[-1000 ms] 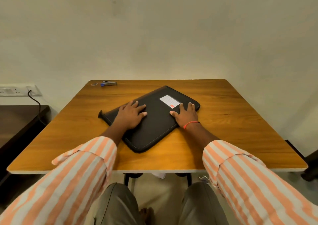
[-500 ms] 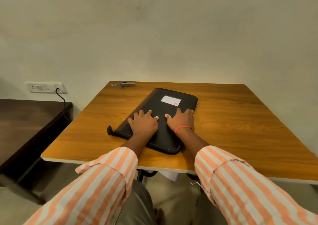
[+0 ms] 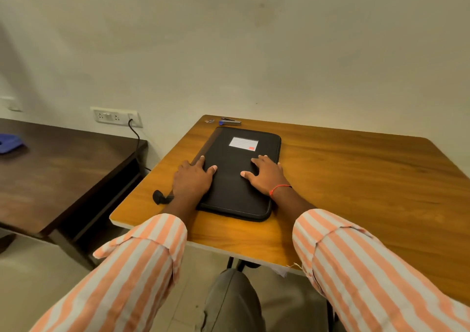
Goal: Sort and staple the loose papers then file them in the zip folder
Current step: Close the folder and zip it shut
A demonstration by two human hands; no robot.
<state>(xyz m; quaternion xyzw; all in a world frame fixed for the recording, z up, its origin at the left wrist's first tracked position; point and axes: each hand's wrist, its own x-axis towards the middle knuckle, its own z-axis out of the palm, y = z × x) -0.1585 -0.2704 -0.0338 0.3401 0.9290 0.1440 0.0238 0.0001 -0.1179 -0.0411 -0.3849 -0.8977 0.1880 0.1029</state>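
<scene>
Pressing down on the closed black zip folder (image 3: 236,186) with left hand (image 3: 192,180) and right hand (image 3: 267,176), both laid flat, fingers spread, pinching nothing. Lying lengthwise near the left edge of the desk (image 3: 356,179), far end just beside the stapler (image 3: 230,121). No loose papers in sight; probably inside. Risks: shoving forward and knocking the stapler off the back edge, or sliding the folder left, off the desk.
</scene>
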